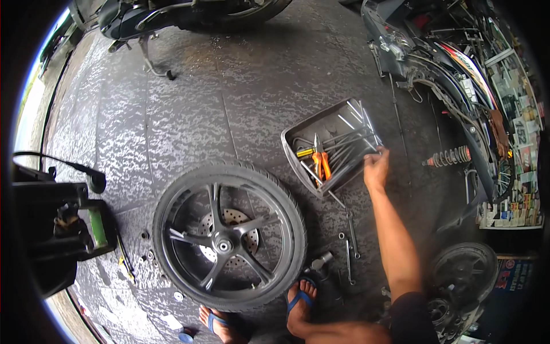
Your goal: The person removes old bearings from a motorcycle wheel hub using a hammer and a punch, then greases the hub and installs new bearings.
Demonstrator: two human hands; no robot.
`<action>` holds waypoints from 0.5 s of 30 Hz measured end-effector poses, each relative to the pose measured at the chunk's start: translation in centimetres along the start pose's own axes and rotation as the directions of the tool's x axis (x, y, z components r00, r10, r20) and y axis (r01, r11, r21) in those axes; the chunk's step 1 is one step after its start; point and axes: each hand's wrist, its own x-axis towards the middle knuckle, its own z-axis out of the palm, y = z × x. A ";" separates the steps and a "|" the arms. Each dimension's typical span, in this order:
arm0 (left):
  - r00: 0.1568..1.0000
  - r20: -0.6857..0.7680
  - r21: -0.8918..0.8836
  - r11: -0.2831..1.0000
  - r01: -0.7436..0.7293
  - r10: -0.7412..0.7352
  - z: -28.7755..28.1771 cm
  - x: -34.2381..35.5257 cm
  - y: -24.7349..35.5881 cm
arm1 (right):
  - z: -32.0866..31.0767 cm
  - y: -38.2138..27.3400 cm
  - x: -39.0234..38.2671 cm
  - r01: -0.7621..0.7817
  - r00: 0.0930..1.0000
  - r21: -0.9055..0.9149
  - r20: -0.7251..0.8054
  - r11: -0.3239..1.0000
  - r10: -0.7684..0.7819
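Observation:
My right hand is at the right side of a black tray, its fingers closed at the rim beside metal tools. What they grip is too small to make out. Inside the tray lie pliers with orange handles, a yellow-handled tool and several long metal tools. To the left, a motorcycle wheel with a black tyre and a drilled brake disc lies flat on the floor, in front of my feet. My left hand is out of the picture.
Spanners and a hammer-like tool lie right of the wheel. Small round parts are left of it. A motorcycle stands at the back. A partly stripped one, with a shock absorber, and another wheel are on the right.

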 end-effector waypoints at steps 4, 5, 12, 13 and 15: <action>1.000 -0.002 0.036 0.999 -0.011 0.011 0.2 1.0 0.8 | 1.1 0.3 1.6 -0.013 1.000 0.051 -0.004 0.999 0.013; 1.000 -0.004 0.044 0.999 -0.008 0.009 0.3 1.3 0.9 | 1.6 0.9 2.3 0.008 1.000 0.054 -0.023 0.998 -0.007; 0.999 0.014 0.089 0.995 -0.034 0.033 0.9 2.9 2.7 | 3.2 3.3 6.0 0.024 1.000 -0.029 0.005 0.999 -0.024; 1.000 0.011 0.092 0.995 -0.026 0.025 0.9 3.0 2.7 | 3.5 2.2 5.9 0.055 0.998 -0.119 0.013 0.991 -0.054; 1.000 0.009 0.097 0.995 -0.023 0.022 1.0 3.2 2.9 | 3.7 0.7 5.7 0.117 0.993 -0.302 0.029 0.946 -0.113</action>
